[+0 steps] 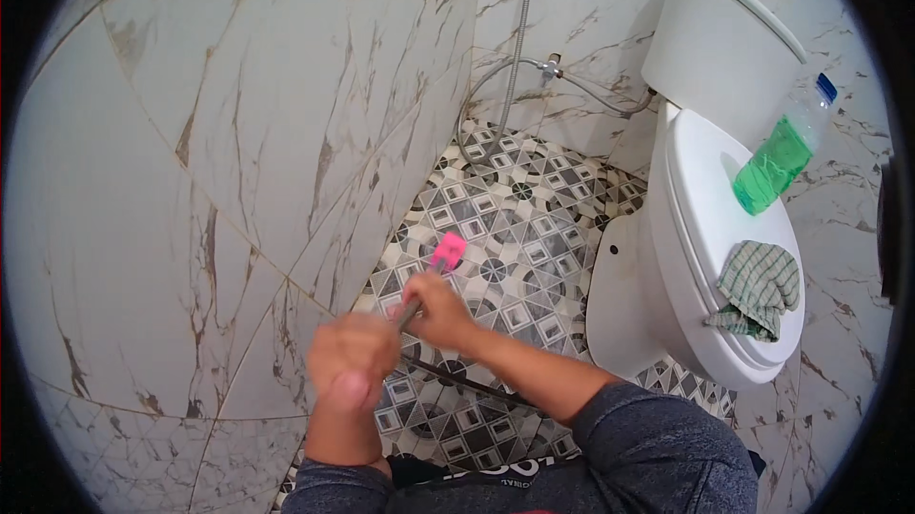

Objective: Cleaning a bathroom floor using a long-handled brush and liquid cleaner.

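My left hand [354, 357], blurred, is closed around the upper part of a thin grey handle [409, 315]. Further down the same handle, my right hand [437, 310] grips it. A bright pink head [449, 251] shows at the handle's far end, over the patterned floor tiles [493, 271]; it looks like a brush or scrubber, and I cannot tell which, nor whether it touches the floor. Part of the handle is hidden behind my fingers.
On the right stands a white toilet [647, 278]. Its closed lid [704, 178] bears a plastic bottle of green liquid [775, 156] and a striped cloth [761, 285]. A metal hose [512, 85] loops near the far corner. Marbled wall tiles [250, 120] rise at left.
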Demonstrator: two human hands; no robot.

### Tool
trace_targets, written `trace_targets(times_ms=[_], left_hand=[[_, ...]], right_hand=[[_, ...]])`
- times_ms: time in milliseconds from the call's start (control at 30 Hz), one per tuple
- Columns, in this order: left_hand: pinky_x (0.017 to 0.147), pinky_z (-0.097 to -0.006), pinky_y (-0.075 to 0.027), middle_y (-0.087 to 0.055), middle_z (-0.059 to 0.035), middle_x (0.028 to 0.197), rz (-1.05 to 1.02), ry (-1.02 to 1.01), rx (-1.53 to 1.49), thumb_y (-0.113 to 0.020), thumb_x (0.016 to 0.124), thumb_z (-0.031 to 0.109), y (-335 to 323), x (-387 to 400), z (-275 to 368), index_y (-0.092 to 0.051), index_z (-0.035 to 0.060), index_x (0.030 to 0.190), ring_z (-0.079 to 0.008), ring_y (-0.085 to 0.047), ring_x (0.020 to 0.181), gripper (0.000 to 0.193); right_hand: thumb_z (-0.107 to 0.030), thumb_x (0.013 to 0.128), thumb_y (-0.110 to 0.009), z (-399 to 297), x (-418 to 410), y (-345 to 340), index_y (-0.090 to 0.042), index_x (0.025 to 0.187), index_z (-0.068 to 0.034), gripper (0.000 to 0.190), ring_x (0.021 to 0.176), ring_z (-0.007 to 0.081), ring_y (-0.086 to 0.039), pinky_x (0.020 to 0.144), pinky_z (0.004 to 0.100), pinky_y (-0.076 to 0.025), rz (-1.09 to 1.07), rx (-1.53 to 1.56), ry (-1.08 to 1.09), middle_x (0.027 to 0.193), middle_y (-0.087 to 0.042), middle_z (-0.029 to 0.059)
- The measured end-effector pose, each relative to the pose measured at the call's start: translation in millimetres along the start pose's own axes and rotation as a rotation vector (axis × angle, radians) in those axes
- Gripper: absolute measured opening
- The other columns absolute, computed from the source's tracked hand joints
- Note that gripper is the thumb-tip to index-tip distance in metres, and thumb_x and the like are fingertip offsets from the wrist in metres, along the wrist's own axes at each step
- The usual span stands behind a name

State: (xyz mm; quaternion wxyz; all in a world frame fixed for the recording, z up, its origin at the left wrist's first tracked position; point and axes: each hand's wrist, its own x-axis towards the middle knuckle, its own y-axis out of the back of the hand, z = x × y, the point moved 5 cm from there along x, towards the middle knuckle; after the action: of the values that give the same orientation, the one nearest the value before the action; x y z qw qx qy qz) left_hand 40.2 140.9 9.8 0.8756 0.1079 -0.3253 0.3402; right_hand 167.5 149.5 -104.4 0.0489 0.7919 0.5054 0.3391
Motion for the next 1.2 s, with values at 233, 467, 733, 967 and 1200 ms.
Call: trace_targets(times_ms=[233, 467, 733, 967, 1200], left_hand=[[0.045, -0.0349, -0.03, -0.036, -0.0084, 0.052, -0.399, -0.231, 0.371, -0.047, 0.066, 0.012, -25, -1, -58, -0.033, 0.0057, 0.051, -0.0261, -0.04, 0.048, 0.021], [0.039, -0.0312, -0.025, -0.032, -0.0046, 0.043, -0.059, -0.198, -0.108, -0.042, 0.076, 0.027, 10, -2, 9, -0.031, 0.0058, 0.045, -0.0198, -0.032, 0.038, 0.039], [0.035, -0.0281, -0.022, -0.029, -0.0021, 0.039, 0.177, -0.091, -0.084, -0.045, 0.077, 0.03, 26, 0, -49, -0.03, 0.0079, 0.043, -0.0148, -0.026, 0.032, 0.043], [0.035, -0.0283, -0.022, -0.031, -0.0032, 0.041, 0.063, -0.12, 0.034, -0.041, 0.079, 0.029, -12, -2, -62, -0.028, 0.0055, 0.043, -0.0163, -0.029, 0.034, 0.045], [0.037, -0.0262, -0.026, -0.032, -0.0018, 0.039, 0.064, -0.126, -0.294, -0.045, 0.077, 0.028, 6, 13, -9, -0.027, 0.0067, 0.042, -0.0145, -0.029, 0.032, 0.045]], right_hand=[[-0.014, 0.069, -0.061, 71, 36, -22, -0.044, 0.069, -0.007, 0.018, 0.075, 0.0315, -0.048, 0.075, 0.0399, -0.038, 0.039, 0.05, 0.106, 0.067, -0.047, 0.0113], [-0.01, 0.072, -0.056, -4, 10, -35, -0.043, 0.068, -0.007, 0.013, 0.069, 0.0311, -0.046, 0.066, 0.0394, -0.038, -0.107, 0.071, 0.188, 0.068, -0.046, 0.0109], [-0.007, 0.057, -0.057, 49, 53, -32, -0.048, 0.057, -0.007, 0.009, 0.072, 0.0331, -0.05, 0.065, 0.039, -0.04, -0.167, -0.267, 0.12, 0.064, -0.051, 0.0111], [-0.01, 0.051, -0.057, 73, 41, 15, -0.046, 0.049, -0.007, 0.012, 0.056, 0.0293, -0.048, 0.054, 0.0366, -0.039, -0.021, -0.258, 0.282, 0.054, -0.048, 0.0093], [-0.014, 0.051, -0.059, 16, 0, 5, -0.05, 0.053, -0.011, 0.009, 0.061, 0.0284, -0.052, 0.057, 0.0384, -0.04, -0.198, -0.242, 0.009, 0.057, -0.052, 0.0094]])
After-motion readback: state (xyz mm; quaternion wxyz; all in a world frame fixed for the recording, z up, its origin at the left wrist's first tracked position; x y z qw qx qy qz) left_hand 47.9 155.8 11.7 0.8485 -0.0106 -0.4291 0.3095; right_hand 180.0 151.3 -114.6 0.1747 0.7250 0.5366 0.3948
